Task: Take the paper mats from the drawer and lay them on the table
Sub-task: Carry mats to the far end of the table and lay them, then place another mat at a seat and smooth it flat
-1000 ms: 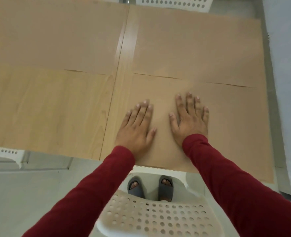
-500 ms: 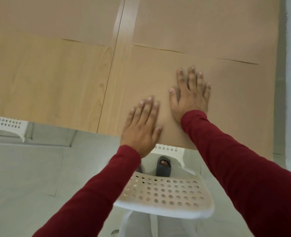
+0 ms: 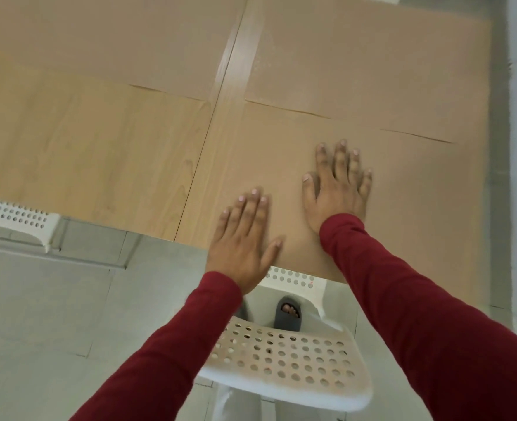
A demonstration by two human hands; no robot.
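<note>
**Three mats down, one quarter of the table bare**

While both hands lie flat with straight fingers, nothing is gripped. Nearest, below the hands, a white perforated chair (image 3: 287,360) stands on the grey floor, a foot in a dark slipper (image 3: 287,314) showing under it.

Left hand (image 3: 245,235) sits at the table's near edge, fingers together and straight, thumb out, its heel hanging off the edge; fingertips on the near-right paper mat (image 3: 403,208). Whether it presses or hovers just above, cannot tell. Right hand (image 3: 337,189) is palm-down on the same mat, fingers slightly spread, just beyond and to the right of the left hand.

Beyond the right hand's fingertips a seam marks where the far-right mat (image 3: 372,62) meets the near one. Far to the left of the hands lies a far-left mat (image 3: 99,41). Directly left of the left hand, the table (image 3: 84,153) shows bare wood grain, no mat there. Another white chair (image 3: 11,214) pokes in at that near-left edge.

Judgement: three mats laid, the near-right one being smoothed now; the near-left quarter likely needs one more mat. Drawer not in view, so remaining supply unknown.
</note>
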